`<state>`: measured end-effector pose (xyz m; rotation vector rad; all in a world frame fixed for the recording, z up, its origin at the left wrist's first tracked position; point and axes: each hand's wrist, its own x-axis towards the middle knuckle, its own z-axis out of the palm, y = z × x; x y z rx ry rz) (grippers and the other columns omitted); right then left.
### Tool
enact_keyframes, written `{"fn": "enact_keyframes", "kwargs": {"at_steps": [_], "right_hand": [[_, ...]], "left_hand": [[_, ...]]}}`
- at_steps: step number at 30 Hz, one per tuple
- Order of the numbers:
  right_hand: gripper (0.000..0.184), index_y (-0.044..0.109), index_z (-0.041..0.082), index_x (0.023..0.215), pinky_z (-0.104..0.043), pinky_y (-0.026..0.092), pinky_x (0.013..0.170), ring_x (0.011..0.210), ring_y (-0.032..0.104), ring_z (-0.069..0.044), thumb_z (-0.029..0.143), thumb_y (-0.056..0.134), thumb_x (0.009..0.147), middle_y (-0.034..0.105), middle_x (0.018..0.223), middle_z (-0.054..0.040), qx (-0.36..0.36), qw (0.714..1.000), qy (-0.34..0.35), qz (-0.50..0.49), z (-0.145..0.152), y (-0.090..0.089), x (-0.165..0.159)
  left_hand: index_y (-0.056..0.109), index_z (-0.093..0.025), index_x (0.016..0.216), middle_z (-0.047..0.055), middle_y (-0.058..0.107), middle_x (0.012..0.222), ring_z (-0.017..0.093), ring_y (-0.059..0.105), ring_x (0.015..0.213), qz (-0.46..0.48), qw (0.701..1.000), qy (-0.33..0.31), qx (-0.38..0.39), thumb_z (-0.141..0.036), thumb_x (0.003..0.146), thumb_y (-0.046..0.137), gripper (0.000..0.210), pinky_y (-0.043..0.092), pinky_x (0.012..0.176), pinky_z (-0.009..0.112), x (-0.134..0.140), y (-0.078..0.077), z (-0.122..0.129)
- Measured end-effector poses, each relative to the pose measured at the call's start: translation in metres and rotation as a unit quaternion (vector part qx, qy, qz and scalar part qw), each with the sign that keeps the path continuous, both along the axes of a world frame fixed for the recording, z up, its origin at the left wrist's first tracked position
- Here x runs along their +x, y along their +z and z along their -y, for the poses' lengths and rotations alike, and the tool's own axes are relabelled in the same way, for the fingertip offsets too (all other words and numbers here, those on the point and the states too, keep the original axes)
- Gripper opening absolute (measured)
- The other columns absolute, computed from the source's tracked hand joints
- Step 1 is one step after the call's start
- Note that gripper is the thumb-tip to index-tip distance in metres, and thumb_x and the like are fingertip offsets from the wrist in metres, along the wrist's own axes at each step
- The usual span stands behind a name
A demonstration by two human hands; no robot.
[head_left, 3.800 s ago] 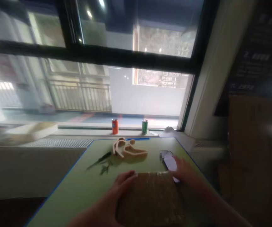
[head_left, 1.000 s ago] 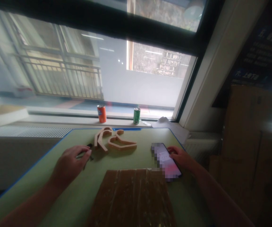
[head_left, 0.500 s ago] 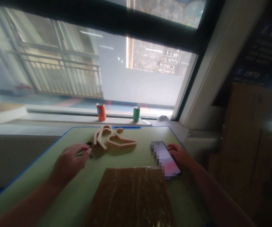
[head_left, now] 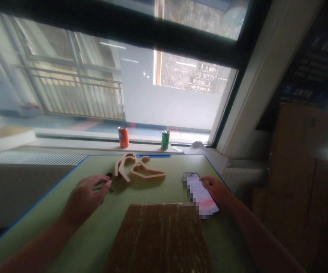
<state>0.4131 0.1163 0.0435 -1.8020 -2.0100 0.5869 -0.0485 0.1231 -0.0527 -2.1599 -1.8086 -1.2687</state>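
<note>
My left hand is over the left side of the table, its fingers closed on a thin dark object whose kind I cannot make out. Part of that object shows beyond the fingertips. On the right lies a smartphone with a lit screen, partly pixelated. My right hand is at the phone's right edge, index finger stretched onto the screen. Pale wooden curved pieces stand between the hands: one angled piece on the left and a looped one beside it.
A brown taped cardboard piece lies at the front of the green table. An orange can and a green can stand on the windowsill. Papers lie behind the phone; large cardboard leans at right.
My right index finger has moved left onto the phone's screen, and the screen's content has changed. My left hand keeps its hold on the dark object. The view has shifted slightly.
</note>
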Motion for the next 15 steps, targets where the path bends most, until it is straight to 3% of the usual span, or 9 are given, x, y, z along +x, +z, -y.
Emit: {"fn": "enact_keyframes", "kwargs": {"at_steps": [3,12,15], "right_hand": [[0.028,0.062,0.023,0.104,-0.020,0.035,0.089,0.100,0.047,-0.008,0.034,0.042,0.086,0.052,0.108,0.0019,0.044,0.998,0.032,0.015,0.0003,-0.0020,0.0015],[0.045,0.052,0.019,0.123,-0.022,0.030,0.098,0.109,0.042,-0.009,0.043,0.034,0.091,0.047,0.117,-0.0029,0.038,0.997,0.041,0.049,0.0002,0.0002,-0.0069],[0.044,0.050,0.021,0.125,-0.025,0.035,0.093,0.104,0.046,-0.011,0.041,0.038,0.088,0.049,0.116,-0.0020,0.018,0.999,0.016,0.038,0.0022,0.0030,-0.0066]], "left_hand": [[0.060,-0.018,0.086,-0.003,0.058,0.095,0.012,0.050,0.091,0.004,1.000,-0.001,0.002,-0.041,0.081,0.050,0.025,0.036,0.085,0.025,-0.0001,0.0006,0.0000],[0.059,-0.020,0.086,-0.004,0.058,0.095,0.012,0.050,0.091,-0.011,1.000,-0.002,0.020,-0.041,0.081,0.050,0.023,0.036,0.085,0.024,-0.0012,-0.0048,-0.0017],[0.059,-0.020,0.086,-0.005,0.058,0.095,0.012,0.050,0.091,-0.016,1.000,0.006,0.011,-0.042,0.082,0.048,0.024,0.036,0.085,0.025,0.0002,-0.0032,-0.0010]]}}
